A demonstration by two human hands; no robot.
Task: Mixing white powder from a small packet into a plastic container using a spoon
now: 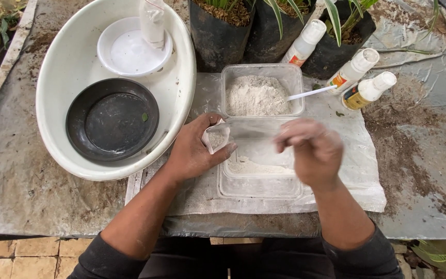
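- Grip: left hand point(194, 150) pinches a small clear plastic sachet point(217, 138) open over the clear hinged lid holding loose white powder point(258, 166).
- Right hand point(313, 151), blurred, fingers closed; on what, cannot tell.
- Risk: sachet mouth narrow, powder likely spills onto the white plastic sheet point(360, 175).
- Risk: a knock could tip the clear rectangular powder tub with white spoon point(260, 93).

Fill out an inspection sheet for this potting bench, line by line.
Surface: grey sheet, soil-stained, with a white cloth on top.
Job's things: small plastic bag; clear tub of white powder with a white spoon; open lid dusted with powder.
Clutter: white basin holding a black saucer and a white saucer; three white bottles.
Grippers: left hand holds the bag; right hand blurred, its hold unclear.
Cables: nothing seen.
Surroundings: black potted plants; tiled floor.
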